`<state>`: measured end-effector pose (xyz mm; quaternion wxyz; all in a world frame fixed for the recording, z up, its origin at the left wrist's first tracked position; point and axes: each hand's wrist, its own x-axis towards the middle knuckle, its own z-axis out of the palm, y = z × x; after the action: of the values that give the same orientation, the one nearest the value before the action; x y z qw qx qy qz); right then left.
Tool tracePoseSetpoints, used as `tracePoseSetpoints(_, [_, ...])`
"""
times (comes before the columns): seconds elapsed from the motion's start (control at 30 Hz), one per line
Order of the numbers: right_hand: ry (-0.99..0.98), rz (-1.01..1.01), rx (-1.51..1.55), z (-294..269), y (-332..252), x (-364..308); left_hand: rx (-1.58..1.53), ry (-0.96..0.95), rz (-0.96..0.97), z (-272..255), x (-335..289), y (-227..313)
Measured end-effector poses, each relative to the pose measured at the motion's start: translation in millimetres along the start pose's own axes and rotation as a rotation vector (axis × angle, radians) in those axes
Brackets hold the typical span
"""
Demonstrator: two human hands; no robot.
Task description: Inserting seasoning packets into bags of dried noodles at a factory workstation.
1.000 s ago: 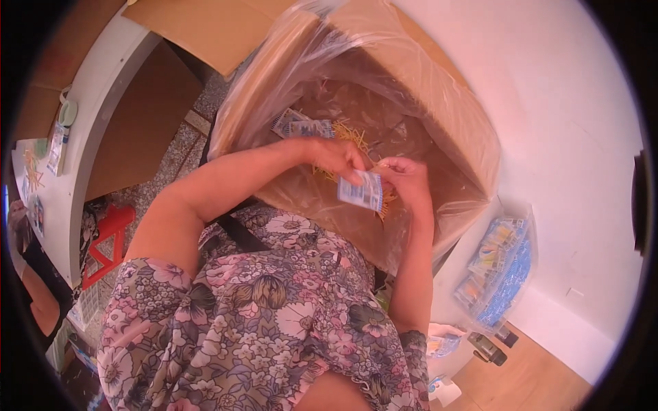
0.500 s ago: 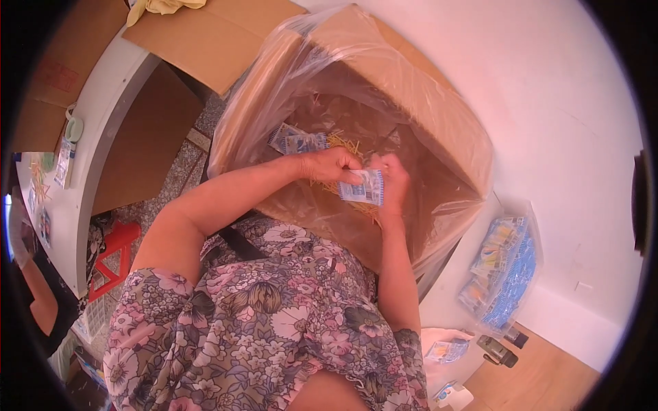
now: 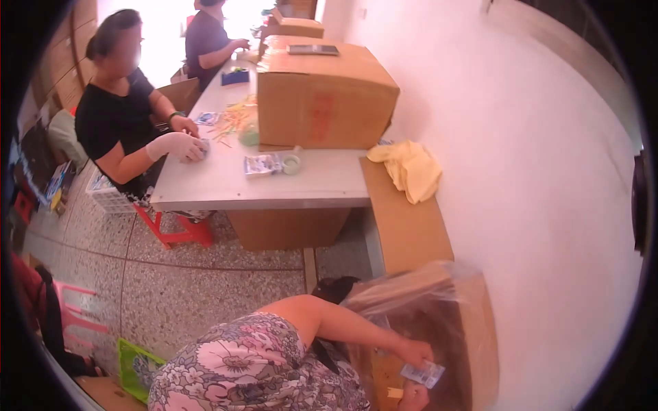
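Note:
Over the plastic-lined cardboard box [image 3: 483, 329] at the lower right, both my hands hold one small white-and-blue packet [image 3: 426, 375]. My left hand [image 3: 413, 352] has its fingers closed on the packet's upper edge. Just below, my right hand [image 3: 413, 397] pinches its lower side, partly cut off by the picture's edge. Clear plastic lining [image 3: 384, 308] hangs over the box's rim. Some yellowish pieces [image 3: 394, 392] show inside the box, close to my right hand; most of the box's contents are hidden.
A white table [image 3: 315, 178] carries a large carton [image 3: 329, 96], a tape roll [image 3: 291, 164], packets [image 3: 262, 165] and yellow strips [image 3: 236, 122]. A co-worker [image 3: 120, 109] sits on its left side, another person [image 3: 208, 41] beyond. A yellow cloth [image 3: 411, 171] lies on a cardboard flap [image 3: 411, 233].
The view has swung up and left, bringing the table and co-workers into sight. The box and my hands now sit at the lower right. Both hands still hold the packet.

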<state>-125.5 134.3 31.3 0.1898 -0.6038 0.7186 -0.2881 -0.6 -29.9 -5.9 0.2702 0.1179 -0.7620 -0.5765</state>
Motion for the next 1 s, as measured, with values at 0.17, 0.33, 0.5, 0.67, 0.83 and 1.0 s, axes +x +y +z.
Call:
tracePoseSetpoints(0.17, [0.046, -0.165, -0.067, 2.8, -7.1, 0.4, 0.055, 0.034, 0.056, -6.6, -6.6, 28.5])
tracePoseSetpoints(0.33, [0.006, -0.004, 0.205, 2.5, -11.1, -6.0, 0.066, 0.279, 0.177, -3.8, -39.6, 45.8])
tracePoseSetpoints(0.5, [-0.079, -0.107, 0.179, 4.5, 57.1, -1.4, -0.001, 0.290, 0.087, -8.4, -57.7, 38.7])
tracePoseSetpoints(0.67, [0.042, 0.044, 0.359, -58.0, -54.2, -21.5, -0.085, 0.237, 0.092, 5.1, -49.0, 26.4])
tracePoseSetpoints(0.83, [0.253, -0.400, -0.136, -64.4, -67.1, -26.7, -0.039, 0.203, 0.311, 13.2, -58.6, 66.9])
tracePoseSetpoints(1.0, [0.291, -0.013, 0.265, -84.9, -122.8, 8.6, -0.070, 0.215, 0.050, -36.6, -62.9, 97.4])
